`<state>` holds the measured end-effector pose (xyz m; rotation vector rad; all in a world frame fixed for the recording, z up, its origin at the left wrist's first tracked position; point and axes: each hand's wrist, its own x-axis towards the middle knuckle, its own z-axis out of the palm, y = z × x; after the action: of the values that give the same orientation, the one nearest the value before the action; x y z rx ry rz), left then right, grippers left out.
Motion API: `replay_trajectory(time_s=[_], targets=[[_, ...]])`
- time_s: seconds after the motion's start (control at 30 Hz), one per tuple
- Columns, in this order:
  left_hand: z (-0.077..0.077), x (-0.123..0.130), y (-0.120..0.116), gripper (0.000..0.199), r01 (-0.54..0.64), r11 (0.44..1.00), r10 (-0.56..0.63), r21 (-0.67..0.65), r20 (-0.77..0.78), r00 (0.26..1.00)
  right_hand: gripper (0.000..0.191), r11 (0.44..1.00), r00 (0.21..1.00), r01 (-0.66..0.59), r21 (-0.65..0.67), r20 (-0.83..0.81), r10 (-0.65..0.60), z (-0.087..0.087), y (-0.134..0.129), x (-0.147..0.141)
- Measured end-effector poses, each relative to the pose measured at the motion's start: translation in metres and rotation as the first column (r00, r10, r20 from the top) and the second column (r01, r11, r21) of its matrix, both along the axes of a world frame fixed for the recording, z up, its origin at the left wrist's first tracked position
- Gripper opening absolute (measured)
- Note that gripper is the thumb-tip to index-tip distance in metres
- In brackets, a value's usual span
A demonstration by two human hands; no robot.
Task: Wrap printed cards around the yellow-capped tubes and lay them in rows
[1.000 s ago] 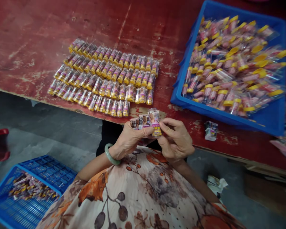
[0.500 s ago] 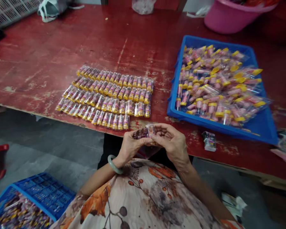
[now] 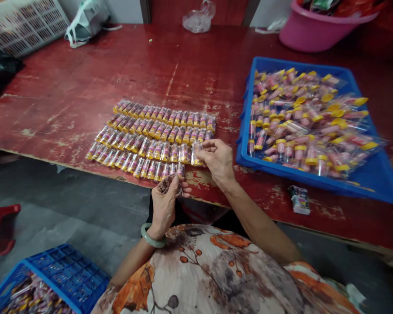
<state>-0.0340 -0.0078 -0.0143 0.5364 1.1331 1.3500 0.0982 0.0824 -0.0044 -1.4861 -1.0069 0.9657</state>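
My right hand (image 3: 218,161) reaches over the end of the front rows, its fingers pinching a clear tube with a yellow cap (image 3: 197,153). Nearer me, my left hand (image 3: 163,207) holds a small printed packet (image 3: 167,184) between thumb and fingers, just off the table's front edge. A green bangle (image 3: 152,235) circles my left wrist. Several rows of matching filled tubes (image 3: 153,139) lie side by side on the red wooden table (image 3: 85,87), almost touching my right fingers.
A blue tray (image 3: 356,183) heaped with pink-filled tubes stands to the right. A small printed card pile (image 3: 299,199) lies in front of it. A blue crate (image 3: 68,272) sits low left, with a red stool (image 3: 0,229) beyond. A pink basin (image 3: 314,37) stands at the far side.
My hands have parted: the right moved forward onto the rows with a tube, and the left dropped back with the packet. The view has tilted up, showing more of the table's far side.
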Motion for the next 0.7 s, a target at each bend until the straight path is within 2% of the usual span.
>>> replay_trajectory(time_s=[0.1,0.27,0.37,0.47,0.57,0.63,0.7], targets=[[0.002,-0.002,0.0,0.03,-0.011,1.0,0.011,-0.001,0.015,1.0,0.027,0.999,0.967,0.02,-0.026,0.254,-0.013,-0.005,0.018,-0.005],[0.003,-0.005,0.003,0.031,-0.009,1.0,0.01,-0.014,0.055,0.998,0.03,0.997,0.824,0.009,-0.075,0.566,0.035,-0.01,0.025,-0.012],[0.004,-0.006,0.005,0.031,0.008,1.0,-0.006,-0.027,0.08,0.997,0.031,0.994,0.702,-0.014,-0.109,0.706,0.087,-0.006,0.022,-0.02],[0.005,-0.008,0.007,0.032,0.031,0.998,-0.024,-0.06,0.121,0.992,0.03,0.991,0.634,-0.06,-0.116,0.762,0.128,0.001,0.018,-0.021],[0.005,-0.012,0.008,0.03,0.073,0.99,-0.048,-0.123,0.202,0.978,0.025,0.998,0.624,-0.066,-0.014,0.78,0.052,0.01,0.014,0.005],[0.006,-0.016,0.008,0.027,0.101,0.982,-0.056,-0.16,0.26,0.964,0.022,0.996,0.596,0.006,0.085,0.8,-0.072,0.016,0.016,0.041],[0.007,-0.018,0.007,0.023,0.132,0.975,-0.071,-0.176,0.316,0.946,0.019,0.988,0.522,0.087,0.127,0.839,-0.154,0.017,0.022,0.085]])
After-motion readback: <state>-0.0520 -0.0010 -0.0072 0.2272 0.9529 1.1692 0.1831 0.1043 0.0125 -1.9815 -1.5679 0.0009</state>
